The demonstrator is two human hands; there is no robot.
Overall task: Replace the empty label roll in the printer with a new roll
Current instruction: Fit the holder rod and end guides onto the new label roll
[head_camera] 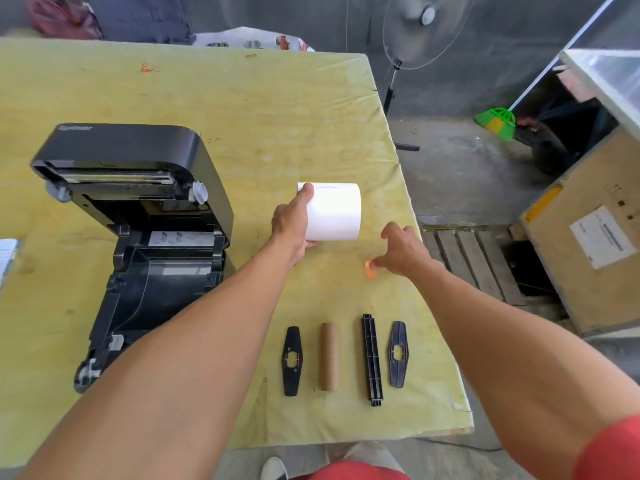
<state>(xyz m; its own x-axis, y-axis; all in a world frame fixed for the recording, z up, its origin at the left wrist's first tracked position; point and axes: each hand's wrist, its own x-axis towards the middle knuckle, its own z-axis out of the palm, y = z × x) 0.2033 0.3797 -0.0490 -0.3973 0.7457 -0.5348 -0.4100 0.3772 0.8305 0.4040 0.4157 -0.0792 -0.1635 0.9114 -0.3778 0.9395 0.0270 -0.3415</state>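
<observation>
left of the left grip, the printer stood lid-up, its bay holding no roll. that grip clasped the new label roll on the desk; the right grip pinched an orange scrap.

Printer, black, lid raised: a pale brand word stood on the top left corner of the lid, too blurred to spell out. A light sticker with line diagrams lay inside the open bay; no lettering on it was legible.
Wooden crate, at the right: a white paper label carried dark lines of print, too small to read.
New label roll: plain white, no readable print.
No other text, number or sign could be read.
</observation>
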